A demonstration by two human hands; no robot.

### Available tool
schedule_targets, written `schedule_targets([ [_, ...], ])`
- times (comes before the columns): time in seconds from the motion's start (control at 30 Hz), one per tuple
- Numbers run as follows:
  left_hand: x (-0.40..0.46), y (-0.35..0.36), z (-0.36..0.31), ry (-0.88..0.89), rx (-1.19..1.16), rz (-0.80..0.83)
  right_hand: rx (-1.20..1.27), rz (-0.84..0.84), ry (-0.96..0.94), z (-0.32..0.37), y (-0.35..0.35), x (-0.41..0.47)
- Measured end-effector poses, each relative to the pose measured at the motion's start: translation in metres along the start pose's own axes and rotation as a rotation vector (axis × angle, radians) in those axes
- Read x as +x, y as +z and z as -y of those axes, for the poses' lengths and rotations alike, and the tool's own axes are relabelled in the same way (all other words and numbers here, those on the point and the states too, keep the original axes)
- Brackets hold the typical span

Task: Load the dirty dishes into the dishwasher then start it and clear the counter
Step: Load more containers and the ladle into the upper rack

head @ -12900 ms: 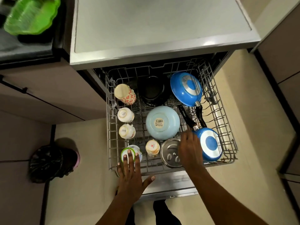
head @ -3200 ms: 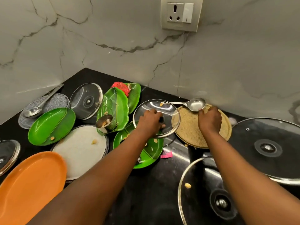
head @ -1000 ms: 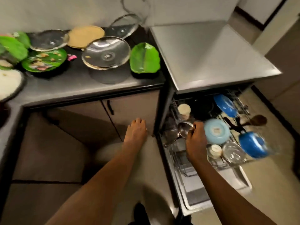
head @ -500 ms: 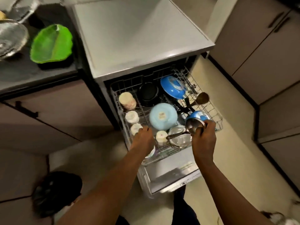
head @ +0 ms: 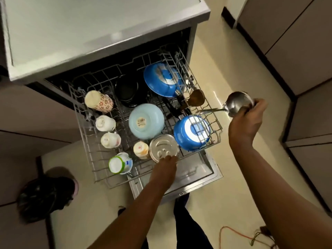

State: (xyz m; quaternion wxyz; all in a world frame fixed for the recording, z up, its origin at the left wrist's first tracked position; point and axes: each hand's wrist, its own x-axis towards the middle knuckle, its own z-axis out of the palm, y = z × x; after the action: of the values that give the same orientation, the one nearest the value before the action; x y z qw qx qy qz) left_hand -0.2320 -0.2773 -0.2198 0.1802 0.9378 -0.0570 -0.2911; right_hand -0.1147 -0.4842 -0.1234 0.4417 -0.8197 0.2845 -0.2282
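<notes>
The dishwasher's wire rack (head: 84, 137) is pulled out over the open door (head: 195, 174). In it sit a pale blue bowl (head: 146, 121), two blue pans (head: 162, 79) (head: 191, 132), a black pan (head: 127, 90), a steel container (head: 164, 147), several cups (head: 98, 101) and a wooden spoon (head: 195, 98). My right hand (head: 246, 121) grips a steel ladle (head: 237, 103) by its bowl, just right of the rack, with the handle pointing over the rack's edge. My left hand (head: 164, 169) reaches the rack's front edge by the steel container; its fingers are hidden.
The dishwasher's grey top (head: 89, 29) fills the upper left. A black-lined bin (head: 45, 194) stands on the floor at the left. Cabinets (head: 296, 51) line the right side. An orange cable (head: 239, 234) lies on the cream floor at the lower right.
My right hand has carried the ladle from above the rack's front out past its right side. My left hand has shifted right along the rack's front, from the cups to the steel container.
</notes>
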Motion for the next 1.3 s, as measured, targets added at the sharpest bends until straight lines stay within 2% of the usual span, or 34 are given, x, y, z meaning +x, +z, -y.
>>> schedule_targets([
  [0.4, 0.005, -0.011, 0.011, -0.037, -0.175, 0.004, -0.049, 0.211, 0.031, -0.031, 0.063, 0.009],
  [0.53, 0.002, -0.007, 0.013, -0.032, -0.194, -0.024, -0.116, 0.378, 0.069, -0.043, 0.075, 0.011],
  [0.67, -0.001, -0.002, 0.014, -0.038, -0.194, -0.027, -0.289, 0.547, -0.049, -0.055, 0.085, 0.01],
  [0.73, -0.003, 0.0, 0.013, -0.04, -0.206, -0.033, -0.327, 0.553, -0.095, -0.06, 0.089, 0.008],
  [0.83, -0.01, -0.001, 0.013, -0.029, -0.206, -0.045, -0.337, 0.504, -0.061, -0.058, 0.085, -0.001],
  [1.0, -0.02, -0.008, 0.017, -0.002, -0.106, -0.156, -0.445, 0.28, -0.185, -0.046, 0.068, -0.031],
  [1.2, -0.041, -0.029, 0.051, -0.037, -0.05, -0.32, -0.428, 0.432, -0.337, -0.023, 0.058, -0.094],
  [1.3, -0.059, -0.04, 0.073, -0.055, -0.042, -0.35, -0.384, 0.495, -0.433, -0.01, 0.056, -0.129],
])
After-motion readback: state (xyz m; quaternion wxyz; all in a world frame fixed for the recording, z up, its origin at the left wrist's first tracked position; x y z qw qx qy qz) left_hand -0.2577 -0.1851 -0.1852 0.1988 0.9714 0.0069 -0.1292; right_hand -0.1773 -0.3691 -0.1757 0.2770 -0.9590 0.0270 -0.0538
